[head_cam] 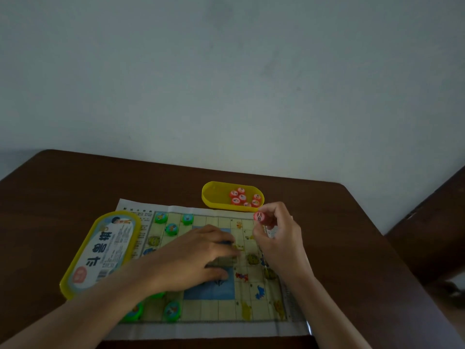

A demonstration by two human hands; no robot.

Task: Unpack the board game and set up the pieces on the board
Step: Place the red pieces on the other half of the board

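Observation:
A paper game board (251, 306) with a grid and animal pictures lies flat on the brown table (75, 187). Several green round pieces (171, 229) sit along its left side, far and near. My left hand (201, 253) rests palm down on the middle of the board, fingers spread. My right hand (279, 233) hovers over the board's far right edge, pinching a red round piece (260, 217) between thumb and fingertips. Behind it, a yellow oval tray (214, 195) holds several more red pieces (242, 197).
The game's yellow oval lid (100, 250), with a printed label, lies face up to the left, overlapping the board's edge. A pale wall rises behind the table. A dark piece of furniture (432, 230) stands beyond the table's right edge.

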